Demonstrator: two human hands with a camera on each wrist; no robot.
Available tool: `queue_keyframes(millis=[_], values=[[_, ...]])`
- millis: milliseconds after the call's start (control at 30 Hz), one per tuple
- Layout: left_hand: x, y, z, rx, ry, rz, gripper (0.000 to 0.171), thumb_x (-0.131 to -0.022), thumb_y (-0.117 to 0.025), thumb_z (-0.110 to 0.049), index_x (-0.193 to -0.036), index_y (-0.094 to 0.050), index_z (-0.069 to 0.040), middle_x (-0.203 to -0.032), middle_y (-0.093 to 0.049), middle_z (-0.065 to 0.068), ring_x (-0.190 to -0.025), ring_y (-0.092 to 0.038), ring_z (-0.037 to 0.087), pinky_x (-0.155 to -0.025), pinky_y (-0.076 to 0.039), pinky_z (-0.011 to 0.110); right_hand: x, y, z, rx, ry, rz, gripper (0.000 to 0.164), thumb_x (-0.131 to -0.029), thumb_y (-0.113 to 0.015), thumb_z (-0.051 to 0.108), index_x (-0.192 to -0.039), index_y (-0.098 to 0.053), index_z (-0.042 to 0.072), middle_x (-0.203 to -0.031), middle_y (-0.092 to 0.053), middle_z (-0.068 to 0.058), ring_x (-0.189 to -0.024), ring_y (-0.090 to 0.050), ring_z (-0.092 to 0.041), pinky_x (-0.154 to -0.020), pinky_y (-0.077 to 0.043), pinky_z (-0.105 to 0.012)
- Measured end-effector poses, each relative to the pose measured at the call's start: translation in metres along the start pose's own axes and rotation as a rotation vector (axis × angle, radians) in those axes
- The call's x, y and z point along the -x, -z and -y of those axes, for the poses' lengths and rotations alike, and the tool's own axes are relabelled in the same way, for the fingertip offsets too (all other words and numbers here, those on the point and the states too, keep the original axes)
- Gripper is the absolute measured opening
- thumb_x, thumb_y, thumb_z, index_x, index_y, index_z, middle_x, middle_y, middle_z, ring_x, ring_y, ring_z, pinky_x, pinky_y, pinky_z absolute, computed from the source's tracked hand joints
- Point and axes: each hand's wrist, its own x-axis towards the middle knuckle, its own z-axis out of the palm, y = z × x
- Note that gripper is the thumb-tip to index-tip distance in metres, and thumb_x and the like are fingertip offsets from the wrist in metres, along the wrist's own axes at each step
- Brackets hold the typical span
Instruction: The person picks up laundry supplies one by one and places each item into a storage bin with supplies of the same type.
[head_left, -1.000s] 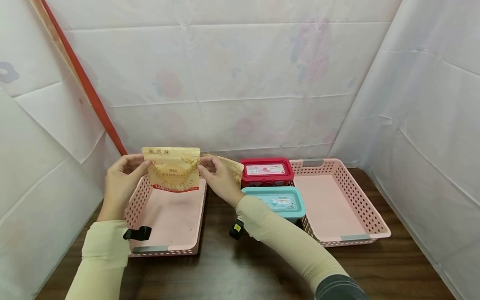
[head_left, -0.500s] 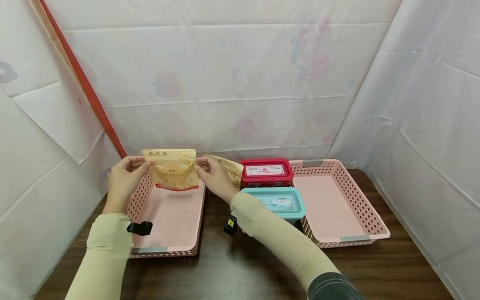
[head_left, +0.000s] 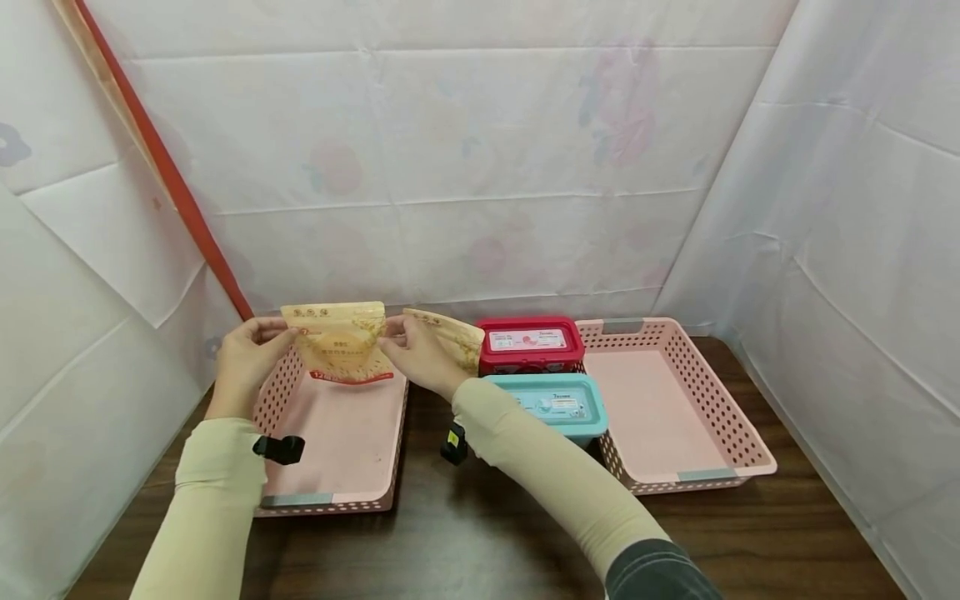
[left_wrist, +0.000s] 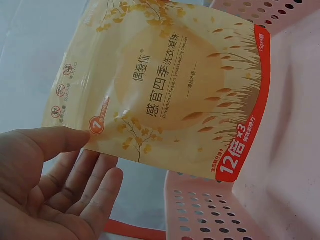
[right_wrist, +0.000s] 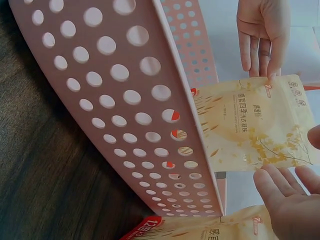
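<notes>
My left hand (head_left: 251, 358) pinches a pale yellow laundry capsule pouch (head_left: 341, 342) by its left edge, thumb on the printed front and fingers behind. At its other side edge is my right hand (head_left: 423, 354), thumb and fingertips gripping there. The left wrist view shows the printed front, with a red band along the pouch's bottom (left_wrist: 237, 155). Between the two hands the pouch hangs upright over the far part of the left pink basket (head_left: 337, 450). A second, similar pouch (head_left: 459, 337) stands just behind my right hand, partly covered by it.
Right of the second pouch sits a red lidded box (head_left: 531, 358), with a teal lidded box (head_left: 555, 408) in front of it. Another pink perforated basket (head_left: 660, 417) lies beyond them on the dark wooden table (head_left: 480, 542). White sheeting (head_left: 480, 167) hangs behind and at both sides.
My right hand has moved left with the pouch's right edge, so the pouch looks narrower. Its top has come down slightly. The boxes, baskets and second pouch stay put.
</notes>
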Motion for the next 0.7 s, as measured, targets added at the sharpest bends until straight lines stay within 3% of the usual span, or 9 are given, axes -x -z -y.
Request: queue_keyframes(millis=[367, 700], values=[[-0.007, -0.005, 0.007, 0.006, 0.028, 0.035, 0.052, -0.099, -0.064, -0.037, -0.135, -0.055, -0.001, -0.112, -0.058, 0.005, -0.105, -0.057, 0.021, -0.084, -0.05, 0.026, -0.005, -0.005, -0.009, -0.042, -0.058, 0.046, 0.045, -0.104, -0.054, 0.022, -0.144, -0.044, 0.005, -0.141, -0.051, -0.008, -0.126, -0.054, -0.021, -0.098, -0.048, -0.03], [-0.015, -0.009, 0.016, 0.04, 0.073, 0.031, 0.053, -0.099, -0.063, -0.035, -0.139, -0.052, -0.002, -0.115, -0.057, 0.006, -0.105, -0.059, 0.02, -0.091, -0.053, 0.032, -0.007, -0.009, -0.013, -0.054, -0.076, 0.041, 0.047, -0.104, -0.053, 0.021, -0.147, -0.043, 0.006, -0.142, -0.051, -0.01, -0.128, -0.053, -0.021, -0.1, -0.047, -0.028]])
